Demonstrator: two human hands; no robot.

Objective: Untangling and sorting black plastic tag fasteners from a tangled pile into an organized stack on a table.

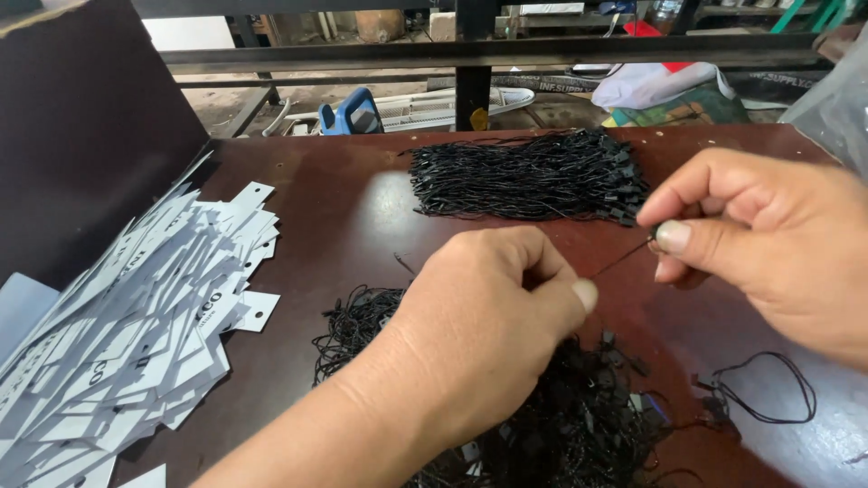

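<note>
Dark wooden table (pixel 344 217); beyond it, seemingly a cluttered workshop floor (pixel 226 104).

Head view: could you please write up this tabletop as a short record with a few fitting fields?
surface: dark brown table
left hand: left hand pinches one end of a thin black cord
right hand: right hand pinches the cord's other end
far side: neat bundle of black cords
near side: loose heap of black cords, partly under the left hand
left edge: spread pile of white tags
right edge: single looped cord
</note>
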